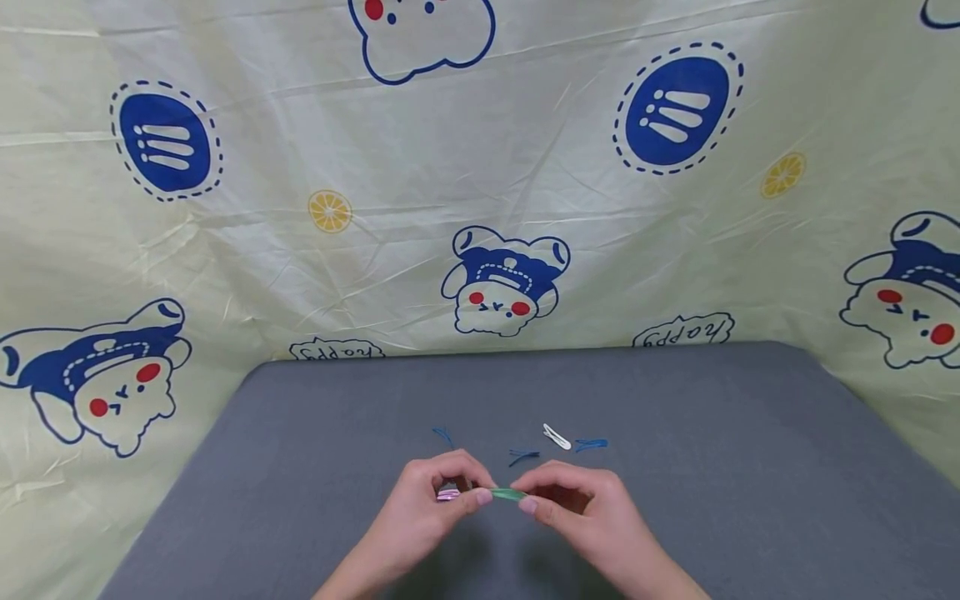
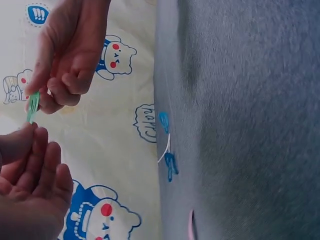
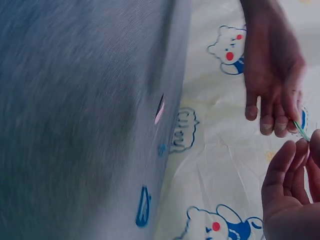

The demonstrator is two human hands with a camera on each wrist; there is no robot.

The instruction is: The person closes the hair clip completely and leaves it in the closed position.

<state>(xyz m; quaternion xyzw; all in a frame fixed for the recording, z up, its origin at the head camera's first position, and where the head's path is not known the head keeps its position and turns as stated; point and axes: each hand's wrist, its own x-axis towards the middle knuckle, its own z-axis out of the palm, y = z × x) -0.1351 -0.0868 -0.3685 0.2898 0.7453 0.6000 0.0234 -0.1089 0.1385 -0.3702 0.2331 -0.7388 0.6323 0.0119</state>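
A green snap hair clip (image 1: pixel 508 494) is stretched level between my two hands above the grey table. My left hand (image 1: pixel 427 508) pinches one end of it between thumb and fingertips. At the other end, the thumb and index finger of my right hand (image 1: pixel 592 508) grip it. The left wrist view shows slots along the green hair clip (image 2: pixel 33 107), its tips covered by the fingers. Seen through the gap under the left fingers, a pink striped hair clip (image 1: pixel 447 494) lies on the table.
Beyond the hands, a white hair clip (image 1: pixel 557 437) lies beside a blue clip (image 1: pixel 592 445), with a dark blue clip (image 1: pixel 524 456) nearer. Another blue clip (image 1: pixel 443 436) is further left. The grey table (image 1: pixel 712 433) ends at a printed cloth (image 1: pixel 405 275) behind.
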